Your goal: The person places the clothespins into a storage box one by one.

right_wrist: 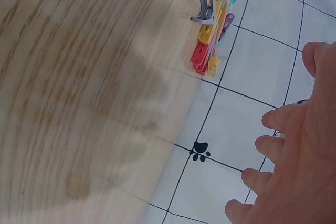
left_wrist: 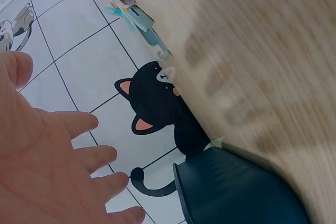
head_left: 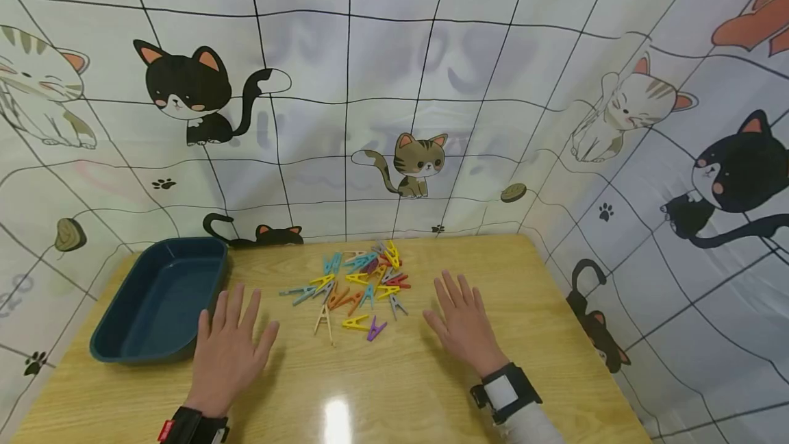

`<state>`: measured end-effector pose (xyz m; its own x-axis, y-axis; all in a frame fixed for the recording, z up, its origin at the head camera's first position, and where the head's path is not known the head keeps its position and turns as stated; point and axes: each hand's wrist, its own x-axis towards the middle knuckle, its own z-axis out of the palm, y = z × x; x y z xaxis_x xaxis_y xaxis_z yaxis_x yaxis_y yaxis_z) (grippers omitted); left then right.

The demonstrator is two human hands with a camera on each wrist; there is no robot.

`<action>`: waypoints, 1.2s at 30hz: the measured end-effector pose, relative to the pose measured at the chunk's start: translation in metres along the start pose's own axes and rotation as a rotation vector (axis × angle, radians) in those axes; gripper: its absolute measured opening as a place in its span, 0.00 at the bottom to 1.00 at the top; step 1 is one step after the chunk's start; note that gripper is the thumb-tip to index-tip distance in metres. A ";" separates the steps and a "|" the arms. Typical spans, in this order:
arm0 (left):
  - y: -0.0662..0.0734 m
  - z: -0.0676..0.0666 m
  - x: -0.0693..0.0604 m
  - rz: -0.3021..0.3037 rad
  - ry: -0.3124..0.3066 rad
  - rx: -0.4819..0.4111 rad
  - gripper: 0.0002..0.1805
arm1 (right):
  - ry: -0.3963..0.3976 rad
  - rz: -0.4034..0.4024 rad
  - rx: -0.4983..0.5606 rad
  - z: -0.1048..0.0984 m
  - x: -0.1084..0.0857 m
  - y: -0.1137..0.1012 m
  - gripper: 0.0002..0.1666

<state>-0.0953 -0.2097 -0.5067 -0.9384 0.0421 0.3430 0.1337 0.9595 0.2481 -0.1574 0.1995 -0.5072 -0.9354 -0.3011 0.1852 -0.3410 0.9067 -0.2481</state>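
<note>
Multicoloured, slim A-shaped clothespins (head_left: 357, 279) (jumbled together) lie mid-frame on the glossy, wood-grained yellow desk (head_left: 394, 375); left hand (head_left: 227, 355) and right hand (head_left: 464, 329) both have grip spread.

The head view looks forward and down; both wrist views, closer in, share its clothespins (head_left: 356, 279) and tabletop (head_left: 407, 389)
</note>
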 end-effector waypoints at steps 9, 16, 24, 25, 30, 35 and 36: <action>-0.006 0.000 -0.007 -0.035 -0.004 -0.008 0.38 | -0.002 -0.006 0.009 0.003 0.001 0.000 0.42; -0.011 -0.005 -0.013 -0.074 -0.048 -0.034 0.39 | 0.010 -0.009 -0.002 0.002 -0.001 -0.002 0.41; -0.022 -0.007 -0.019 -0.094 -0.054 -0.039 0.39 | 0.012 -0.006 0.003 0.003 -0.001 -0.004 0.41; -0.023 -0.007 -0.019 -0.095 -0.053 -0.040 0.39 | 0.014 -0.006 0.007 0.003 -0.001 -0.004 0.40; -0.023 -0.009 -0.017 -0.096 -0.045 -0.048 0.39 | 0.005 0.008 0.010 0.006 0.000 -0.003 0.41; -0.025 -0.009 -0.012 -0.094 -0.042 -0.058 0.39 | 0.002 0.021 0.006 0.006 0.001 -0.002 0.41; -0.026 -0.009 -0.011 -0.094 -0.042 -0.058 0.39 | 0.002 0.022 0.005 0.005 0.001 -0.002 0.41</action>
<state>-0.0851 -0.2374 -0.5085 -0.9602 -0.0346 0.2772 0.0612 0.9422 0.3295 -0.1583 0.1956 -0.5116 -0.9425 -0.2807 0.1814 -0.3209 0.9117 -0.2567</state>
